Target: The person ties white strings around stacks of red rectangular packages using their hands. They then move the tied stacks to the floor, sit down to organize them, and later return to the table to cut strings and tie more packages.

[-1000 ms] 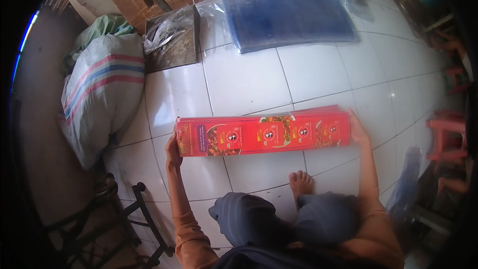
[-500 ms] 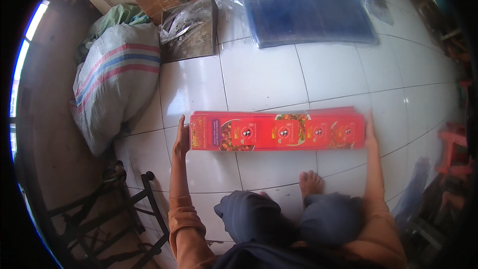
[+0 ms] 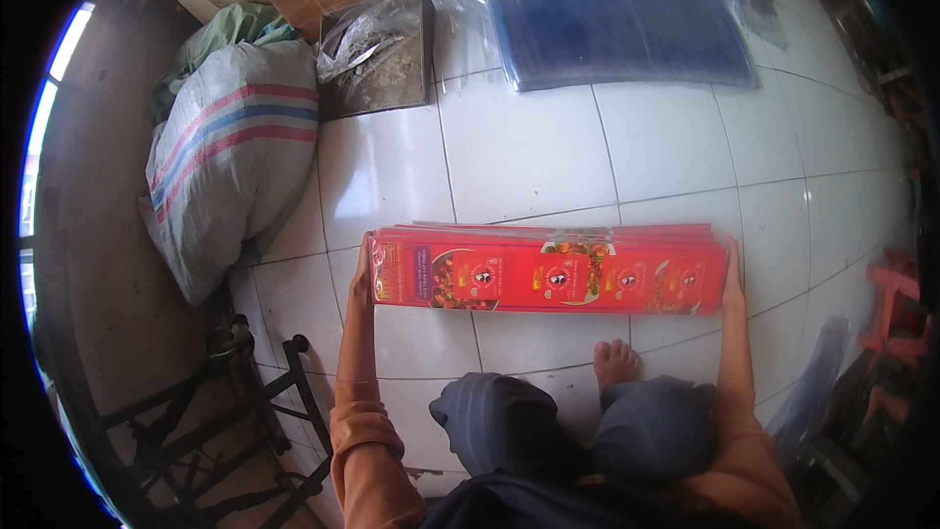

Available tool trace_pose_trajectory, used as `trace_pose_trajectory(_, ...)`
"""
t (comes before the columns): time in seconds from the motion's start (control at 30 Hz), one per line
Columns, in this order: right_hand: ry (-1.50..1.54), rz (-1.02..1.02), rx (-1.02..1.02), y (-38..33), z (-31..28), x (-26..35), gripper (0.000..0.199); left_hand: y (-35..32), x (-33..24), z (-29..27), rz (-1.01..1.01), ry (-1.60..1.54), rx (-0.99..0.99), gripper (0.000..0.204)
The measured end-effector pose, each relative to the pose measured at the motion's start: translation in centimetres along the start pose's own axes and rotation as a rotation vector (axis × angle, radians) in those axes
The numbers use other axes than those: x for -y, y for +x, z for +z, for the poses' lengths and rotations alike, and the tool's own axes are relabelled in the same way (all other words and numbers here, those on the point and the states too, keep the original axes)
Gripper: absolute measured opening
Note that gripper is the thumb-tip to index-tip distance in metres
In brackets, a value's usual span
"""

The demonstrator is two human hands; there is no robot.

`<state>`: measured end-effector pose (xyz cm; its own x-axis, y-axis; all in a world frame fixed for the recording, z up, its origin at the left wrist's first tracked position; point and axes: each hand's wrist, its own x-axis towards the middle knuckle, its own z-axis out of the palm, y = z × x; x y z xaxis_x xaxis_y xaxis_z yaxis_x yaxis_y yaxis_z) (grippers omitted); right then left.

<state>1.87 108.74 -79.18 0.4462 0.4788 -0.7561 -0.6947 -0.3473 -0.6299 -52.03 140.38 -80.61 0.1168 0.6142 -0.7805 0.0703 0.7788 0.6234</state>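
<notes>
Between my two hands is a stack of long red printed strips (image 3: 548,272) with food pictures, lying crosswise above the tiled floor in front of my knees. My left hand (image 3: 362,274) presses against the stack's left end, and my right hand (image 3: 731,279) against its right end. Both palms face inward, with most of the fingers hidden behind the ends. At the far edge several layers show slightly out of line with one another.
A large stack of blue clear sheets (image 3: 617,24) lies on the tiles at the far side. An open box (image 3: 382,69) holds plastic scraps, beside a striped white sack (image 3: 240,127). A black metal frame (image 3: 235,407) stands at near left, a red stool (image 3: 896,309) at right.
The stack has come slightly nearer to me, and its far edge shows more layers. Both hands moved with it, staying at its ends. The whole view has shifted a little.
</notes>
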Motion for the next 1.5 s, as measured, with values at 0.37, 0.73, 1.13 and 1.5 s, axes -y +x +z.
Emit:
trace_pose_trajectory(0.37,0.084,0.055,0.028,3.6,-1.1,-0.2,0.046,0.3,5.4,-3.1,-0.086,-0.219,0.053,0.054)
trace_pose_trajectory(0.73,-0.047,0.113,-0.015,6.8,-2.4,-2.2,0.045,-2.7,8.2,-3.0,-0.107,-0.238,0.033,0.058)
trace_pose_trajectory(1.13,-0.118,0.163,0.000,7.5,-1.1,-1.1,0.041,-3.6,10.4,-2.2,-0.279,-0.318,-0.006,0.053)
trace_pose_trajectory(1.5,-0.017,0.218,0.138,-0.2,4.3,12.9,0.046,-16.0,-4.5,1.5,-0.107,-0.232,0.011,0.051)
